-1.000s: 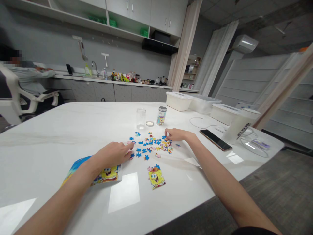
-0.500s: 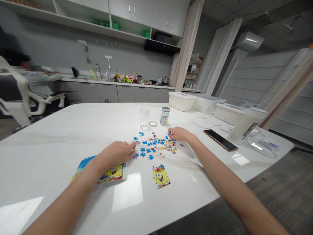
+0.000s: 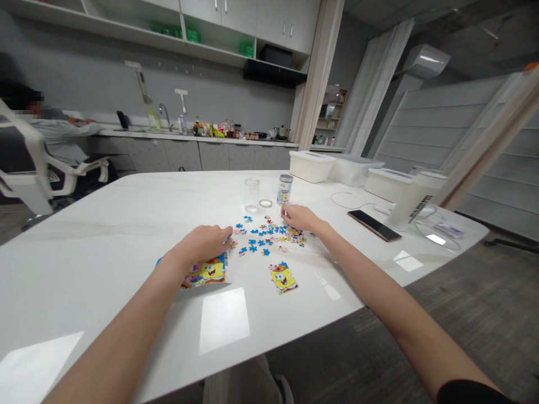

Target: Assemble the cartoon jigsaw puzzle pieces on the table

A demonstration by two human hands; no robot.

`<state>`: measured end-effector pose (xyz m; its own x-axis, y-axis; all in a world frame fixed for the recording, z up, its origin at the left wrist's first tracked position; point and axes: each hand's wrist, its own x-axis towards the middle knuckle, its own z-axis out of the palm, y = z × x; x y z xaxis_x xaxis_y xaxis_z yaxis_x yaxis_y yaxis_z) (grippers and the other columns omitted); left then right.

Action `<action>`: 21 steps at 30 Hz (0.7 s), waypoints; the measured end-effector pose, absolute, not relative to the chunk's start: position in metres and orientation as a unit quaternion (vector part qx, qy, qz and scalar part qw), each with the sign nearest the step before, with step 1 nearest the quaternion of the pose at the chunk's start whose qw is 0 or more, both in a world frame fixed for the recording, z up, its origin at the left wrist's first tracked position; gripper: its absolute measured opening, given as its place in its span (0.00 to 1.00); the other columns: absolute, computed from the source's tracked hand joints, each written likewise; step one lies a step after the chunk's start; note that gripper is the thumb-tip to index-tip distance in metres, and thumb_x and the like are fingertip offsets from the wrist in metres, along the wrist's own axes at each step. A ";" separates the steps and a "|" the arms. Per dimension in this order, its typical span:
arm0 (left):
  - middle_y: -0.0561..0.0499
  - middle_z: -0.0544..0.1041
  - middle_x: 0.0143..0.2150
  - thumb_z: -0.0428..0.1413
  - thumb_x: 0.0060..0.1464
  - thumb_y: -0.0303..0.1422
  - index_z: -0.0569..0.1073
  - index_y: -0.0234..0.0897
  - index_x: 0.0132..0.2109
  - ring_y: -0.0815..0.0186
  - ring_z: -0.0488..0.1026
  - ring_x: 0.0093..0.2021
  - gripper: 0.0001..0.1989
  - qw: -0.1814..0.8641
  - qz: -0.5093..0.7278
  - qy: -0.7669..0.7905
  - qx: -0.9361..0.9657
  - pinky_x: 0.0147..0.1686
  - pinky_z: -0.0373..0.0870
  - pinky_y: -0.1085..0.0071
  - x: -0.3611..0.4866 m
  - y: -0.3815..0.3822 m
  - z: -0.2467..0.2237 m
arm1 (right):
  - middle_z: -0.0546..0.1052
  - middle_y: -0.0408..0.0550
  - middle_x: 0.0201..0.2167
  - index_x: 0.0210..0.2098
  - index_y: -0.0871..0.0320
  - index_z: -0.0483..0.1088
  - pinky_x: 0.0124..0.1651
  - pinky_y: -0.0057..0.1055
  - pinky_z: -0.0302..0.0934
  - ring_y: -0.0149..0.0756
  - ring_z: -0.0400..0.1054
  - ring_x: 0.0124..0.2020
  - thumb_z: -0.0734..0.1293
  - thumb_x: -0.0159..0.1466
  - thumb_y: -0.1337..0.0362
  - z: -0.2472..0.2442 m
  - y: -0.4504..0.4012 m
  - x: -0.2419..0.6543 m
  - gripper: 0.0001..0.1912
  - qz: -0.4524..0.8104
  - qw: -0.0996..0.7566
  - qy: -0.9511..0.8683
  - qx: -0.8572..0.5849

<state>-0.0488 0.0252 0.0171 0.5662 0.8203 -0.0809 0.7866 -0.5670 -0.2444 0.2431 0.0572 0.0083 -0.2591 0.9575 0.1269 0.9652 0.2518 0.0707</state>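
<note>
Loose blue, yellow and pink puzzle pieces (image 3: 261,242) lie scattered on the white table. At the left edge of the pieces is my left hand (image 3: 207,242), its fingers closed around something I cannot make out. It is above a colourful picture sheet (image 3: 213,271), partly covered by my hand and forearm. My right hand (image 3: 300,216) is at the far right edge of the pieces, fingers pressed together; whatever they hold is too small to name. Nearer the front lies a joined yellow puzzle section (image 3: 283,278) showing a cartoon face.
Beyond the pieces stand a clear jar (image 3: 251,195), a round lid (image 3: 265,203) and a printed can (image 3: 284,189). A phone (image 3: 374,225), a white tumbler (image 3: 410,202), cables and storage boxes (image 3: 311,167) are on the right. A person sits far left.
The view has shifted, with the table items appearing higher. My right hand has moved left, towards the can's base. My left hand stays beside the pieces and now has blue near its fingertips.
</note>
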 end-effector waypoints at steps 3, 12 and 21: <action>0.38 0.78 0.39 0.40 0.62 0.38 0.68 0.35 0.52 0.52 0.77 0.39 0.19 0.094 0.094 -0.458 -0.879 0.37 0.68 0.61 -0.052 0.026 0.020 | 0.78 0.52 0.41 0.44 0.57 0.68 0.36 0.29 0.57 0.40 0.71 0.40 0.57 0.66 0.65 0.012 0.054 0.245 0.12 -0.076 0.034 -0.776 -0.625; 0.38 0.78 0.39 0.38 0.62 0.39 0.68 0.35 0.52 0.53 0.77 0.39 0.21 0.086 0.109 -0.492 -0.860 0.38 0.68 0.62 -0.067 0.035 0.020 | 0.74 0.56 0.45 0.45 0.60 0.69 0.42 0.32 0.60 0.40 0.69 0.42 0.59 0.66 0.62 0.004 0.014 0.279 0.13 -0.053 0.065 -0.742 -0.666; 0.38 0.78 0.37 0.38 0.61 0.38 0.69 0.36 0.48 0.53 0.77 0.36 0.20 0.066 0.114 -0.500 -0.856 0.34 0.67 0.62 -0.066 0.036 0.017 | 0.75 0.52 0.38 0.42 0.61 0.71 0.41 0.28 0.60 0.34 0.68 0.36 0.63 0.63 0.62 -0.005 0.014 0.301 0.11 0.070 0.086 -0.745 -0.658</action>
